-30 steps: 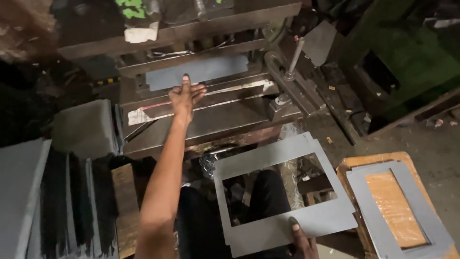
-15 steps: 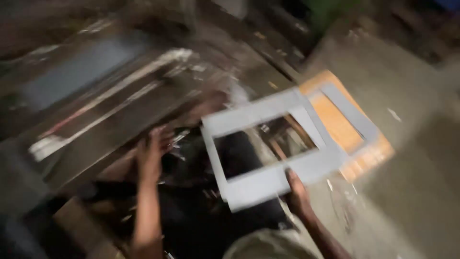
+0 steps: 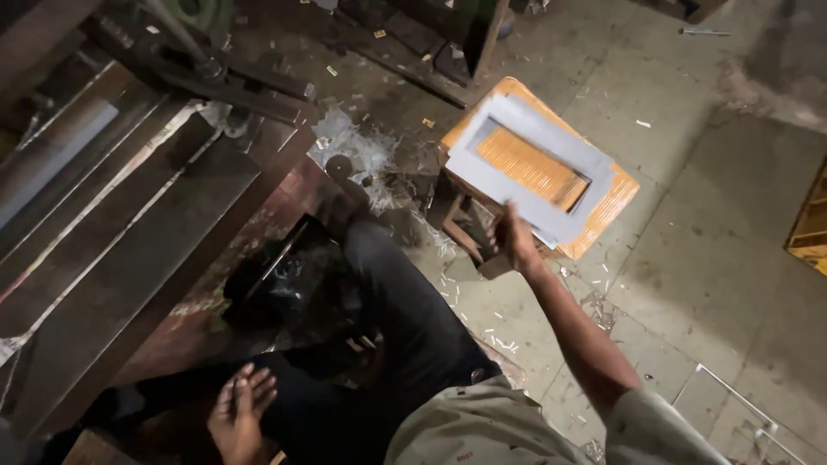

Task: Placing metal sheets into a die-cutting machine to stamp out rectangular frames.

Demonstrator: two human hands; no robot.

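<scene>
Head view looked down on a worn concrete floor point(image 3: 689, 258) strewn with small offcuts, with a heavy dark metal machine bed point(image 3: 129, 250) filling the left side. Past the person's dark-trousered knee point(image 3: 379, 258) stood a low stool point(image 3: 469, 228) bearing an orange board point(image 3: 616, 202), probably set there as a flat base within easy reach of the seat. On that board lay a stack of grey rectangular frames point(image 3: 525, 194), each with a window cut out of its middle, so the orange showed through the opening.

The right hand point(image 3: 515, 241) was stretched out over the near corner of the stack, and the top grey frame point(image 3: 482, 164) sat roughly square on the ones beneath, its near edge meeting the fingers point(image 3: 508, 220). Those fingers were curled about that edge, apparently pinching it, though blur made it hard to tell whether the grip was firm or loosening. The frame extended away from the fingertips, up and to the right.

The left hand point(image 3: 239, 413) rested low by the thigh, fingers loosely spread and holding nothing, close to the machine's lower edge.
</scene>
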